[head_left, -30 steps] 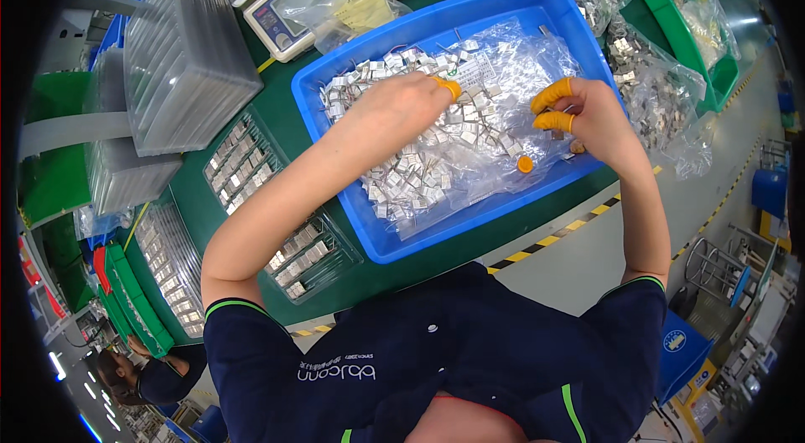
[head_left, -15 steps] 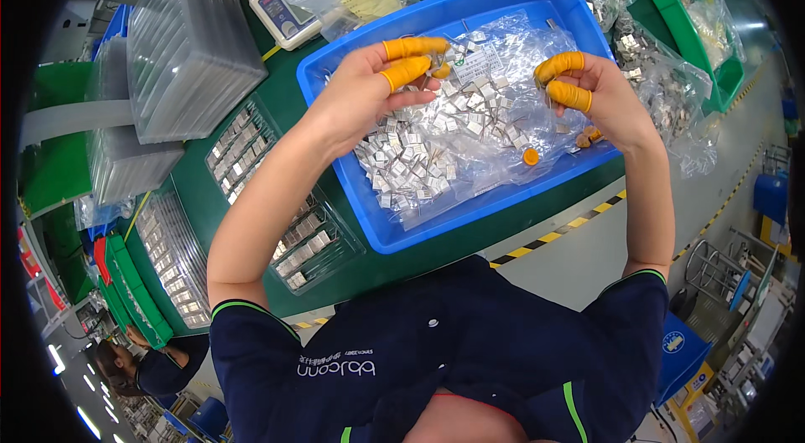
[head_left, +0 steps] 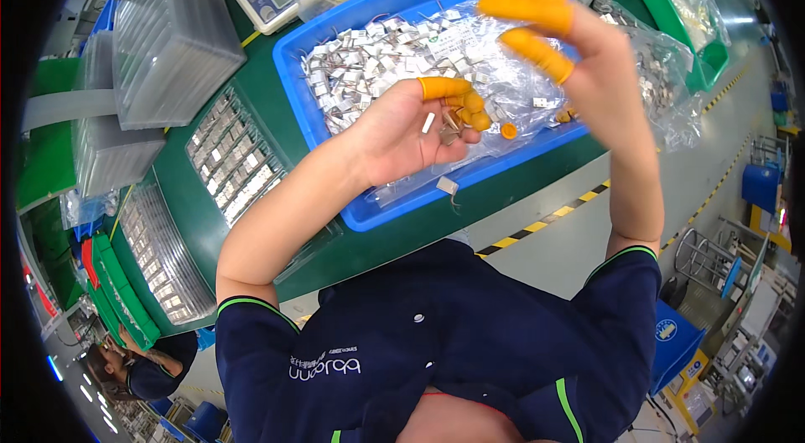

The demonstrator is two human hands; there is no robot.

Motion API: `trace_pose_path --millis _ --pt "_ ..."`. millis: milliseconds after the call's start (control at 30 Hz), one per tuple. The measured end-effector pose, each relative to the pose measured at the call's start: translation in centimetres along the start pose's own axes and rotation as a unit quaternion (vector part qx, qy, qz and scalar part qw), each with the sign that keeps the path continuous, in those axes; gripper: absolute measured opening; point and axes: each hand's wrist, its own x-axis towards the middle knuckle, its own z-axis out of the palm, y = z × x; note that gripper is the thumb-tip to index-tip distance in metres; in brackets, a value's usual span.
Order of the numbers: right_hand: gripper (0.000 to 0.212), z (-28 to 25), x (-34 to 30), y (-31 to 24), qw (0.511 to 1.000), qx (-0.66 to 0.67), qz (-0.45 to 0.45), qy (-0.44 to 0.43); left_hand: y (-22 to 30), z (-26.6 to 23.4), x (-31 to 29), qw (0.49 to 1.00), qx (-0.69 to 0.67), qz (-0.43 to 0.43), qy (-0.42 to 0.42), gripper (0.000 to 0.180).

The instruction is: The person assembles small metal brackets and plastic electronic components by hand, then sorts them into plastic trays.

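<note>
My left hand is turned palm up over the near side of a blue bin. Its fingers, some in orange finger cots, curl around several small silvery parts with thin leads. To the right, above the bin, my right hand is raised with two orange-capped fingers apart and nothing visible between them. Many small white box-shaped parts with wire leads are heaped in the bin, partly on a transparent plastic bag. One silvery part with a lead shows at the bin's near edge.
A transparent tray with rows of parts lies left of the bin. Tall stacked trays and a scale stand beyond. Bagged parts and a green bin are at right. A co-worker is at far left.
My left hand has come nearer and turned palm up, showing the parts in it. My right hand has risen and its fingers have spread. The whole view has shifted slightly.
</note>
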Motion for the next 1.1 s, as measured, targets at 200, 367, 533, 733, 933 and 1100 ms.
trace_pose_path --millis 200,367,533,733,933,1100 --pt "0.023 -3.0 -2.4 5.0 0.955 -0.181 0.203 -0.114 0.8 -0.5 0.7 0.996 -0.044 -0.068 0.045 0.028" --pt "0.024 -1.7 -4.6 7.3 0.935 -0.243 0.163 -0.201 0.6 -0.2 -0.3 0.915 0.362 0.079 0.158 0.025" --pt "0.021 -3.2 -3.7 6.2 0.929 -0.238 0.179 -0.220 0.4 -0.6 -2.4 0.572 0.803 0.116 0.123 0.024" --pt "0.020 -5.6 -3.1 4.5 0.912 -0.185 0.252 -0.267 -0.8 -2.3 -1.3 0.511 0.840 0.169 0.071 0.022" --pt "0.016 -7.3 -2.7 4.2 0.938 -0.164 0.217 -0.214 -0.8 -2.1 -0.9 0.492 0.862 0.118 0.040 0.019" --pt "0.016 -7.8 -3.3 2.8 0.913 -0.208 0.289 -0.200 0.8 -1.3 -2.8 0.526 0.819 0.201 0.106 0.016"
